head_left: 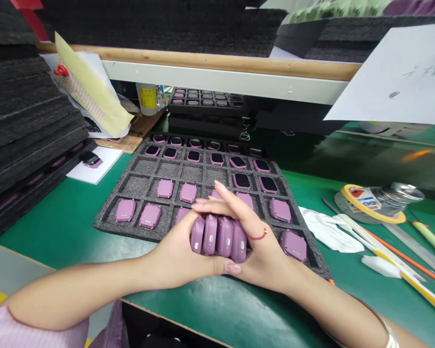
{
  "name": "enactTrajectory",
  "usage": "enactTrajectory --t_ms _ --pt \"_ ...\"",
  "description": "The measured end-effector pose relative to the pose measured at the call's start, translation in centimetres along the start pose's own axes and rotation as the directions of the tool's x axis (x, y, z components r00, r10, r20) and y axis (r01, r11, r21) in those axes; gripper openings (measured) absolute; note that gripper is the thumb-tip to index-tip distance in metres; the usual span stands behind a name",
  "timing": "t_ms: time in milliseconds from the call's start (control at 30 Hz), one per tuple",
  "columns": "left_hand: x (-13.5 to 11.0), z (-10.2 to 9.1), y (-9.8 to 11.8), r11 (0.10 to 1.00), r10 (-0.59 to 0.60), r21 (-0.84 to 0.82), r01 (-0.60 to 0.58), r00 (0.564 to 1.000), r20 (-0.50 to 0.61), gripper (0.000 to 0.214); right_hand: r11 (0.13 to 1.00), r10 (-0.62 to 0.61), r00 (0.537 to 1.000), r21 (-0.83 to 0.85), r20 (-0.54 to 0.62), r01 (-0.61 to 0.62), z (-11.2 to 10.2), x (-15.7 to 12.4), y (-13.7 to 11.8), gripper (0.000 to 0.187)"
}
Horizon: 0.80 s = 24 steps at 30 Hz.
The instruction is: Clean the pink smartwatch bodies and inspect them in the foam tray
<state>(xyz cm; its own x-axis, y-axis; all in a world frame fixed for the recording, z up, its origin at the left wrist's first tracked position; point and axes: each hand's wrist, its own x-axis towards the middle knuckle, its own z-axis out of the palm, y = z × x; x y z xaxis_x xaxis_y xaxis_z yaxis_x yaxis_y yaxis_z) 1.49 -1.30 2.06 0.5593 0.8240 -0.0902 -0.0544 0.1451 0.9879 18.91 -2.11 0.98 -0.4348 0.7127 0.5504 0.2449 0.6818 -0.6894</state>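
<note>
Between my two hands sits a row of several purple smartwatch cases [224, 237], standing on edge side by side. My left hand [176, 258] closes round their left end, its thumb stretched along the near side. From the right, my right hand [266, 256] wraps the other end, with fingers reaching over the far side. The cases are just above the near edge of a black foam tray [136, 185]. In its pockets, more purple cases [150, 215] lie back up near me, while farther rows hold watches with dark screens [217, 158] facing up. My hands hide some pockets.
Stacked black foam trays [32, 106] rise at the left. A shelf edge [221, 82] crosses above the green table [210, 309]. At right lie a glass bottle with tape [373, 200], a white cloth [329, 227] and several thin tools. A watch [90, 158] rests on a white pad.
</note>
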Motion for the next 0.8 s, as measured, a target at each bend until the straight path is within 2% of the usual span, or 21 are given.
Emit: enactTrajectory --t_ms 100,167,267,467,633,800 --pt "-0.02 -0.1 -0.01 0.994 0.043 -0.104 -0.032 0.994 0.105 0.053 0.999 -0.015 1.0 -0.041 -0.001 0.015 0.17 0.03 -0.19 0.095" --pt "-0.01 -0.2 -0.04 0.968 -0.019 -0.243 0.057 0.988 0.154 0.046 0.999 0.015 1.0 -0.03 -0.024 -0.016 0.29 0.01 -0.15 0.101" --pt "0.04 -0.29 -0.15 0.906 -0.15 -0.379 0.189 0.98 0.131 0.052 0.997 0.079 0.995 -0.023 -0.057 -0.08 0.37 -0.11 -0.01 0.109" --pt "0.16 -0.17 -0.09 0.907 -0.157 -0.386 0.169 0.986 0.062 0.056 0.995 0.097 0.993 -0.021 -0.073 -0.099 0.34 -0.3 0.08 0.112" --pt "0.09 -0.11 0.15 0.909 -0.168 -0.374 0.182 0.983 0.068 0.057 0.995 0.096 0.992 -0.011 -0.079 -0.097 0.41 -0.31 0.11 0.113" --pt "0.09 -0.25 -0.01 0.924 -0.102 -0.357 0.136 0.989 0.11 0.049 0.997 0.077 0.994 -0.015 -0.081 -0.078 0.44 -0.28 0.05 0.11"
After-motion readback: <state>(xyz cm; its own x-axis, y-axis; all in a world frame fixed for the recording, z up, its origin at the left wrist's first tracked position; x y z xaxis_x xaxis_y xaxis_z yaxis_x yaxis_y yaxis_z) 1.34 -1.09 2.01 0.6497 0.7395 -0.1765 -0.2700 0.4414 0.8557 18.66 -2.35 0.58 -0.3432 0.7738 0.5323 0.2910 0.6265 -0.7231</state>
